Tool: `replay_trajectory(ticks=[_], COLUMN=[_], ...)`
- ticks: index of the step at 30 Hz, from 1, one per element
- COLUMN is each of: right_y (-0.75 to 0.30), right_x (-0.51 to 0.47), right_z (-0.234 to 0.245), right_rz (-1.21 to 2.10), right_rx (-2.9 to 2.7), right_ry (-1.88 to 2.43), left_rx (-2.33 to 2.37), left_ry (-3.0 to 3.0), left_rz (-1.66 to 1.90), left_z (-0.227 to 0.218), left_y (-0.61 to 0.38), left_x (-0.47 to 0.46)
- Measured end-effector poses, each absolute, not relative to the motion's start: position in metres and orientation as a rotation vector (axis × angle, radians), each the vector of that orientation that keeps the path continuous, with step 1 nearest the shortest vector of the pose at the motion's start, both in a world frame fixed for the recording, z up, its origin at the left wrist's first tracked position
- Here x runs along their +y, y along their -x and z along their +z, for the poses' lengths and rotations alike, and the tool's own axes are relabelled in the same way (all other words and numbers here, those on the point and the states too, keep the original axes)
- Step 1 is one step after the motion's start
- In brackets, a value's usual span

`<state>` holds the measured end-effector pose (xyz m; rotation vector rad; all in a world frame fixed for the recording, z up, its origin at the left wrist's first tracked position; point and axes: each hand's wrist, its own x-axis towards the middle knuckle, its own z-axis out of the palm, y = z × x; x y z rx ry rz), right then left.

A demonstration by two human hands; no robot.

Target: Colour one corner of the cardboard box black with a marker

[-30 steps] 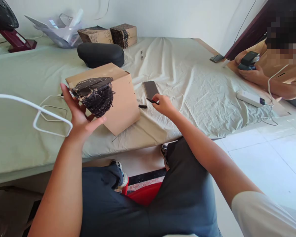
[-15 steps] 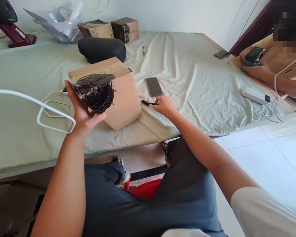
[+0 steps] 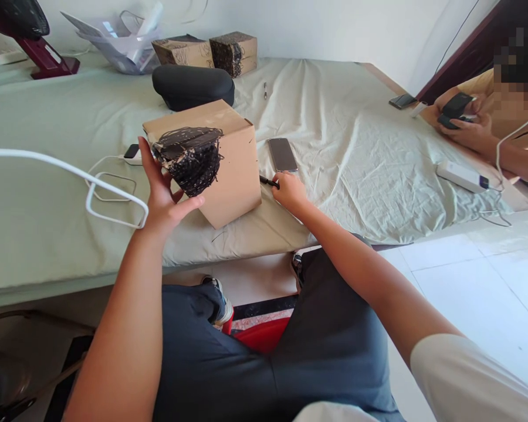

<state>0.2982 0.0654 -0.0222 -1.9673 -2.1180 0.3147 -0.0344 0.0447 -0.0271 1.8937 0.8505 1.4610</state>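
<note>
Two bare hands bracketed a tilted cardboard box (image 3: 235,170) near the front edge of a sheet-covered bed (image 3: 356,146). The left hand (image 3: 165,190) cupped the box's near left corner, fingers stretched up beside a heavy black scribble (image 3: 191,161) and the thumb pressed across below it, so the box stood propped on one edge.

The right hand (image 3: 290,190) rested on the sheet just right of the box, its fingers pinched together on a black marker (image 3: 268,181). The marker's long axis ran roughly left to right. Its free end pointed toward the box's plain right face and nearly met it, though contact could not be made out. The right hand was plainly the nearer of the two to that face, with nothing between marker and cardboard.

A dark phone (image 3: 282,154) lay flat just behind the marker. A black padded case (image 3: 192,87) sat behind the box, with two smaller scribbled boxes (image 3: 206,51) and a heap of clear plastic bags (image 3: 123,41) by the wall, and a loose pen (image 3: 264,89) well apart on the sheet. To the left, a white cable (image 3: 114,202) looped near the left wrist.

At the far right, another person's hands (image 3: 464,126) held a dark device, with a white power strip (image 3: 462,176) close by.
</note>
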Motion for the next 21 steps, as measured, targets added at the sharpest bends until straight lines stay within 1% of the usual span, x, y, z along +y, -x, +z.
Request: replay_trajectory(ticks=[16,18,21], right_y=[-0.276,-0.274,-0.275], right_x=[0.081,0.083,0.085], right_z=[-0.044,-0.044,-0.040], right_rz=[0.137,0.153,0.283], right_rx=[-2.186,-2.171,-2.031], right_ry=[1.828,1.855,1.866], left_rx=[0.935,0.939,0.922], left_ry=[-1.871,-1.873,-1.883], left_rz=[1.407,1.408,1.408], left_z=[-0.027,-0.028,-0.028], left_y=[0.035,0.036,0.037], left_x=[0.042,0.044,0.044])
